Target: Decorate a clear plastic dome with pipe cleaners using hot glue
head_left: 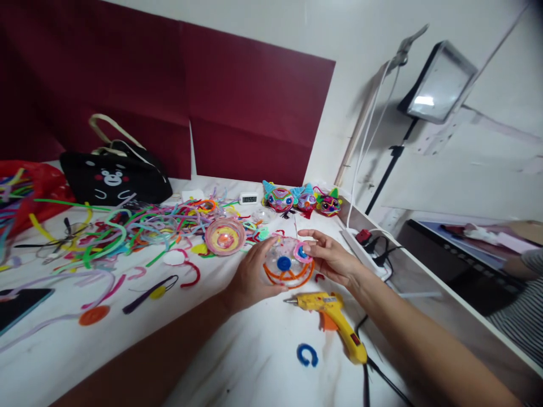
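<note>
My left hand point(253, 274) is wrapped round a clear plastic ball point(278, 249) with orange pipe cleaner lines and a blue coiled disc point(284, 264) on it. In my right hand point(328, 254), thumb and fingers pinch a small pink-rimmed coil point(302, 252) with a blue centre, against or just in front of the ball's right side; which of the two I cannot tell. Below the ball lies a yellow hot glue gun point(331, 316), nozzle pointing left. A curled blue pipe cleaner piece point(307, 355) rests nearer to me.
A tangle of colourful pipe cleaners point(161, 220) spreads across the left, beside a pink and yellow coiled bowl shape point(224, 236). Finished-looking decorated balls point(280, 196) and a small digital clock point(248, 198) stand behind. A power strip point(367, 249) lies along the right edge; a person's striped sleeve point(520, 299) shows beyond.
</note>
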The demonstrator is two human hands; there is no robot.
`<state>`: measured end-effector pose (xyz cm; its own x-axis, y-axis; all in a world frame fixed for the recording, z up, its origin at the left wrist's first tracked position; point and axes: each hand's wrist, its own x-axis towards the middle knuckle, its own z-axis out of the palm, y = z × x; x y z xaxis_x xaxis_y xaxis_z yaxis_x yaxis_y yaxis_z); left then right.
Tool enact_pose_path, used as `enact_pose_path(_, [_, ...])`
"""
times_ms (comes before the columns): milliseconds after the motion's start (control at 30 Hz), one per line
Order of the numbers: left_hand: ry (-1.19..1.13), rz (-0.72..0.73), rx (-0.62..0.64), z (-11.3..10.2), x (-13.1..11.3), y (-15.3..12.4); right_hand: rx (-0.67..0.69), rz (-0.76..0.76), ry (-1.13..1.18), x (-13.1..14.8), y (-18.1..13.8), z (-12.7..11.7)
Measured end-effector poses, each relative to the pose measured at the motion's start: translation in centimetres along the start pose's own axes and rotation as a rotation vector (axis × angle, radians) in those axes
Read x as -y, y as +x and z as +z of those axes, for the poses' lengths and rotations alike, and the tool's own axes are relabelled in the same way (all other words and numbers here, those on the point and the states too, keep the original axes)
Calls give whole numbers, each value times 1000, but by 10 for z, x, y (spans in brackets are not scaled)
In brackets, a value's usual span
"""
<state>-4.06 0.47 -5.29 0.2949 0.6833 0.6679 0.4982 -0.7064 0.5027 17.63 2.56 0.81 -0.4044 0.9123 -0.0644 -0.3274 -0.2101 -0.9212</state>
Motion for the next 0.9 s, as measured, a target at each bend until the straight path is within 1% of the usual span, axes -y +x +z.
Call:
enact_pose_path(133, [-24, 110, 102, -5, 0, 1, -26, -39, 19, 4, -10, -6])
enact_pose_path(167, [-4, 123, 107, -8, 2, 3, -42, -56, 24, 6, -13, -8])
enact_pose_path(200, [34, 115, 86, -12, 6, 6, -60, -75, 27, 9, -15, -11])
enact_pose_path(233, [90, 85, 39, -16, 10, 10, -77, -95, 26, 11, -18, -14])
enact_pose_path(333, [371, -100, -228, -33, 30, 20, -133, -163, 8, 19, -26, -23])
enact_pose_path(367, [472, -172, -296, -39, 38, 22, -153, -184, 1, 21, -28, -25])
enact_pose_path(400, [569, -243, -327, -46, 45, 23, -174, -203, -1, 23, -31, -28])
enact_pose_path(500, [768, -430, -281, -63, 61, 21, -217, -248, 11, 28, -40, -35])
enact_pose_path(600, [766, -559, -198, -74, 70, 18, -223, -287, 3, 32, -46, -40])
enact_pose_path(667, [727, -609, -177, -78, 75, 18, -225, -308, 3, 33, -49, -42])
enact_pose_path(800, [707, -654, -206, -91, 83, 20, -227, -308, 22, 34, -52, -45])
enact_pose_path(900, [654, -742, -287, -107, 89, 20, -220, -298, 30, 33, -51, -46])
